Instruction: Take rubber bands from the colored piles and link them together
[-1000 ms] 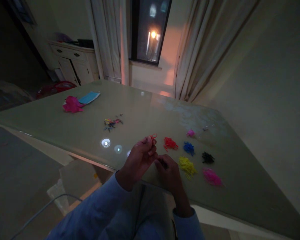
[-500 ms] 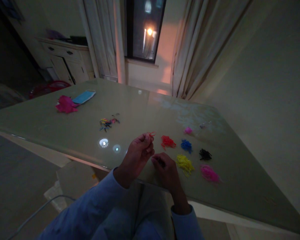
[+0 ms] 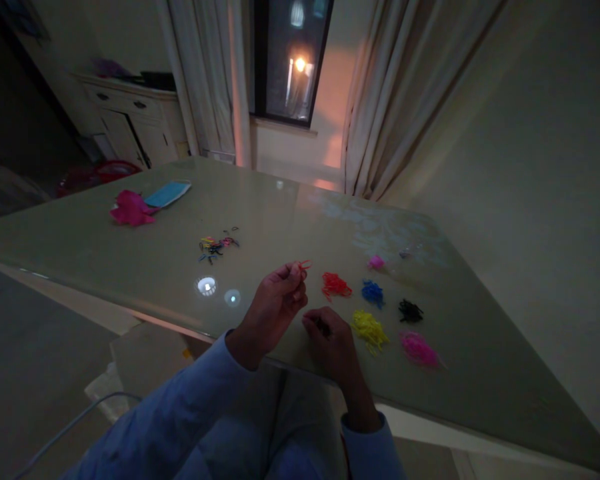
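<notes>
My left hand (image 3: pixel 277 300) is raised over the table, thumb and fingertips pinching a few red rubber bands (image 3: pixel 304 265) that stick out past them. Just below and to its right, my right hand (image 3: pixel 333 337) is curled with thumb and fingers together; whatever it may hold is hidden. A pile of red bands (image 3: pixel 336 285) lies right of my left hand. Beside my right hand is a yellow pile (image 3: pixel 370 330). Farther right are blue (image 3: pixel 373 292), black (image 3: pixel 410 311) and pink (image 3: pixel 419 349) piles. A mixed-colour heap of bands (image 3: pixel 214 247) lies to the left.
On the glossy table (image 3: pixel 275 213), a blue face mask (image 3: pixel 169 194) and a crumpled pink piece (image 3: pixel 131 208) lie far left. A small pink bit (image 3: pixel 376 262) sits behind the blue pile. A cabinet (image 3: pixel 130 120) and curtains (image 3: pixel 400 80) stand beyond the table.
The red bands in my left fingertips have turned slightly, their loops showing narrower. Both hands are otherwise almost in the same place, and the piles have not moved.
</notes>
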{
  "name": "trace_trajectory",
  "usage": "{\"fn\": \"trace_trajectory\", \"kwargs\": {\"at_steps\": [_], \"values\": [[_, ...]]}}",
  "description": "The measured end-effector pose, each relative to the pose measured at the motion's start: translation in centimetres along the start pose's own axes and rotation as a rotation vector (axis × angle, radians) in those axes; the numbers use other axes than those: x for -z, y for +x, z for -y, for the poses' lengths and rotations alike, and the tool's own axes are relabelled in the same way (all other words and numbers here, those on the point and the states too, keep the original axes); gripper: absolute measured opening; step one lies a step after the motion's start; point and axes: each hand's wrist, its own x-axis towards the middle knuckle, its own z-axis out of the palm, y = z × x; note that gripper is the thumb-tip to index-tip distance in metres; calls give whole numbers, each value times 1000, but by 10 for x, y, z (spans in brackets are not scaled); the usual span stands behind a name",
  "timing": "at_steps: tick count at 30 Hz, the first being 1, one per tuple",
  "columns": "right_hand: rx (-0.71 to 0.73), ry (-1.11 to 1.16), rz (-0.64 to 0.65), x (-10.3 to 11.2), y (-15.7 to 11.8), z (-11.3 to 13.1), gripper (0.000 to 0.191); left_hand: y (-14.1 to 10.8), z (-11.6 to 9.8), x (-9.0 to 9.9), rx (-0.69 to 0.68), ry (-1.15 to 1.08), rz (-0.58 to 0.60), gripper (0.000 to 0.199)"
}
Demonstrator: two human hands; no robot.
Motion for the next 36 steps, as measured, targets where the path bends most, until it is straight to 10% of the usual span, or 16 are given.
{"fn": "trace_trajectory", "kwargs": {"at_steps": [12,22,36], "values": [[1,2,-5,0,-1,0,16,11,3,7,-16,125,4,33],[6,-18,-16,-1,0,-2,13,81,25,31,-396,1296,261,9],[16,-24,8,-1,-1,-1,10,105,48,47,-360,1797,514,23]]}}
